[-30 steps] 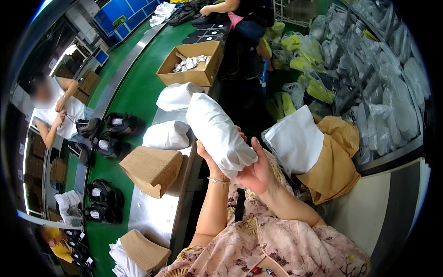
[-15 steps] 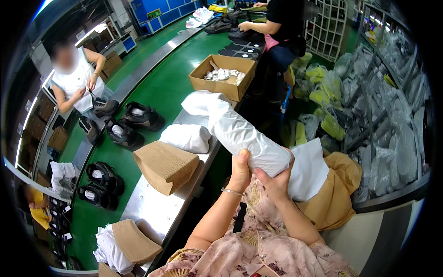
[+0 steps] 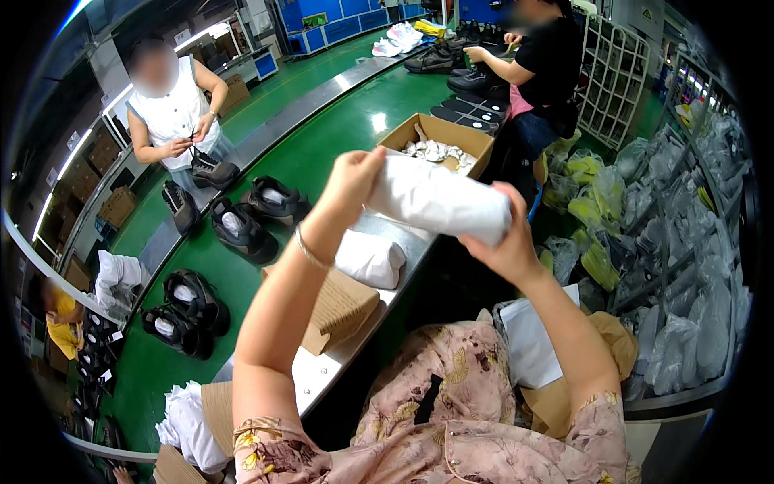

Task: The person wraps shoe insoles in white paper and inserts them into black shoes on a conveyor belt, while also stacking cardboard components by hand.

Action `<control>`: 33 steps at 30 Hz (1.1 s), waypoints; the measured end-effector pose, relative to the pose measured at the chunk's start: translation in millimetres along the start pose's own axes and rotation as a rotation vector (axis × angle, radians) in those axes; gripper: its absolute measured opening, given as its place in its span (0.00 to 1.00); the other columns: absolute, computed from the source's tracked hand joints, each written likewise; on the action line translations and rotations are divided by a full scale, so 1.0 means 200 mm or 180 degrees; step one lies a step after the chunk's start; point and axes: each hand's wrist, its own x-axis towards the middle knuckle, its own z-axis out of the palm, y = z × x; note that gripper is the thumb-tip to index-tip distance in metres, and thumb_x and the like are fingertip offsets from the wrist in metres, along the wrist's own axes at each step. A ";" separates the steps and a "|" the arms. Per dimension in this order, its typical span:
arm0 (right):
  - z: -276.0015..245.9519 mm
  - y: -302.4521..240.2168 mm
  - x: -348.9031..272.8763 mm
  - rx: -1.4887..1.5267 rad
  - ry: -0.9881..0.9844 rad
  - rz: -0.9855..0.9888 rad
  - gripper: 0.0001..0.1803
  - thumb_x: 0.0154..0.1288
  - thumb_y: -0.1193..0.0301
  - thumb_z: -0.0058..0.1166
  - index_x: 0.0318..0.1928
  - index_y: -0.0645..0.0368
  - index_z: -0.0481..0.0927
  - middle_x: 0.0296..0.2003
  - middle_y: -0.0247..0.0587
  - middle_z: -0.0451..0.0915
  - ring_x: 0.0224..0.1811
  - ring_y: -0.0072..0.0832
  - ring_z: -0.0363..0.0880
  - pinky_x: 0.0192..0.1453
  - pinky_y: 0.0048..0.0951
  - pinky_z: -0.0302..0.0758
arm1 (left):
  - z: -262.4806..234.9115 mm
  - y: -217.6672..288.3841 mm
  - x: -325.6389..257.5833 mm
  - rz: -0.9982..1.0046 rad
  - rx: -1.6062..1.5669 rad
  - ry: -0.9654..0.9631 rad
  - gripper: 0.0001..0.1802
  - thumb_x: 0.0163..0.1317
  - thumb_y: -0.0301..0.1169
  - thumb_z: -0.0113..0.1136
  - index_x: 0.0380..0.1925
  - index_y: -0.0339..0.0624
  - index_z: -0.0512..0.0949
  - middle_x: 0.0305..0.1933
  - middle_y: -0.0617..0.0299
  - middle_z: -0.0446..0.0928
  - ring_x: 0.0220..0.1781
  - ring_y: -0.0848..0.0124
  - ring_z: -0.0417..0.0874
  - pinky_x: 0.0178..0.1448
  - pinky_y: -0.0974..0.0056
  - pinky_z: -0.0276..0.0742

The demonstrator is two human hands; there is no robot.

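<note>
green counter runs behind the left grip, which holds one end of the white bundle. the right grip cups the other end, so the bundle sits between them, maybe to stop it sagging. brown stack lies below, likely for easy reach.

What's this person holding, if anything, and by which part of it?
A white wrapped bundle, held by its two ends: the left grip at its left end, the right grip around its right end.
</note>
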 end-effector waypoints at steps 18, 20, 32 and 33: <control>0.68 0.84 -0.07 -0.0378 -0.0384 0.1232 0.47 0.41 0.63 0.69 0.59 0.61 0.54 0.52 0.57 0.64 0.55 0.50 0.65 0.59 0.40 0.65 | -0.07 -1.03 0.83 -0.0695 0.2088 0.0118 0.23 0.62 0.44 0.52 0.34 0.29 0.77 0.36 0.43 0.79 0.43 0.52 0.79 0.47 0.55 0.73; 0.73 0.84 -0.11 -0.0457 -0.0239 0.1201 0.47 0.41 0.64 0.69 0.58 0.61 0.54 0.51 0.57 0.64 0.55 0.51 0.64 0.59 0.42 0.64 | -0.07 -0.99 0.80 -0.0512 0.2315 0.0180 0.23 0.61 0.45 0.51 0.32 0.32 0.79 0.38 0.41 0.78 0.44 0.49 0.78 0.49 0.54 0.73; 0.44 0.35 -0.09 -0.0679 -0.0424 0.0761 0.26 0.52 0.72 0.60 0.51 0.65 0.69 0.51 0.52 0.69 0.54 0.46 0.68 0.59 0.38 0.66 | -0.29 -0.07 0.46 0.1245 0.1795 0.0788 0.24 0.62 0.43 0.55 0.44 0.28 0.75 0.41 0.52 0.79 0.42 0.65 0.78 0.47 0.64 0.73; 0.41 0.23 -0.10 -0.0552 -0.0369 0.0778 0.21 0.53 0.73 0.59 0.48 0.65 0.71 0.49 0.51 0.71 0.52 0.46 0.71 0.56 0.38 0.68 | -0.37 0.04 0.31 0.1603 0.1664 0.1090 0.22 0.62 0.40 0.56 0.44 0.28 0.75 0.40 0.55 0.79 0.41 0.70 0.77 0.45 0.67 0.72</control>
